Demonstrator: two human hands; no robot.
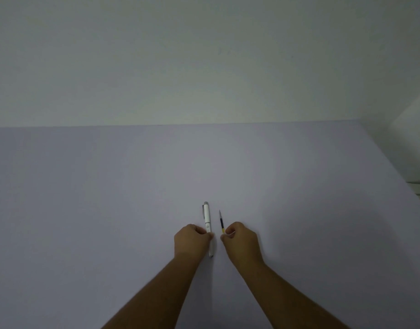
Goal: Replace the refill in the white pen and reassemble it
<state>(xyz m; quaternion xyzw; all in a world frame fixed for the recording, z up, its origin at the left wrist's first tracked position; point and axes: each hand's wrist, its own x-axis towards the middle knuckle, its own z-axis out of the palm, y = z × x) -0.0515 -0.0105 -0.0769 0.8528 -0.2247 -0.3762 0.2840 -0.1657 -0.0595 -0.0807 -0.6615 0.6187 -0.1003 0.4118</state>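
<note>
A white pen (207, 216) with a grey cap end and clip lies lengthwise on the pale lilac table (109, 198), its tip pointing toward me. My left hand (191, 241) pinches it around the middle. Just to its right lies a thin refill (221, 222), dark with a yellow band near its near end and its fine tip pointing away. My right hand (241, 242) has its fingertips closed on the refill's near end. The two hands are close together, a small gap between them.
The table runs back to a plain pale wall (204, 67). Its right edge slants down at the far right, with a white object (417, 150) beyond it.
</note>
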